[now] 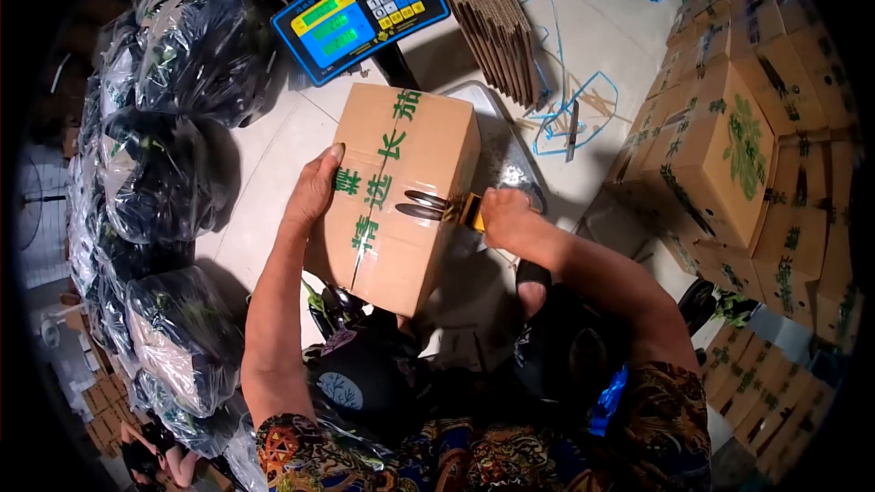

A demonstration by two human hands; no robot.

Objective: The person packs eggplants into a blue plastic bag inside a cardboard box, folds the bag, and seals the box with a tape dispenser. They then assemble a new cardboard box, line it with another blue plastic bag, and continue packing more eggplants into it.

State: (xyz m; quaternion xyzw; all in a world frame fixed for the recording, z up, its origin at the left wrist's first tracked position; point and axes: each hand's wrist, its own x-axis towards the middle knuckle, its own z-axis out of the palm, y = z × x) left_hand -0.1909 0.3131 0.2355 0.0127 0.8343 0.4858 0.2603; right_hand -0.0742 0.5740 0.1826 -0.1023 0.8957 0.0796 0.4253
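A cardboard box with green printed characters sits tilted in front of me, over a metal scale platform. My left hand presses against its left side, with the thumb on the near top edge. In my right hand, closed at the box's right edge, is a yellow-and-black tool that looks like a tape dispenser. Clear tape shows on the box beside it, around two dark oval slots. Most of the tool is hidden by my fingers and the box.
A blue digital scale display stands beyond the box. Flattened cardboard leans to its right. Clear plastic bags of dark produce line the left. Printed boxes are stacked on the right. Blue strapping lies on the floor.
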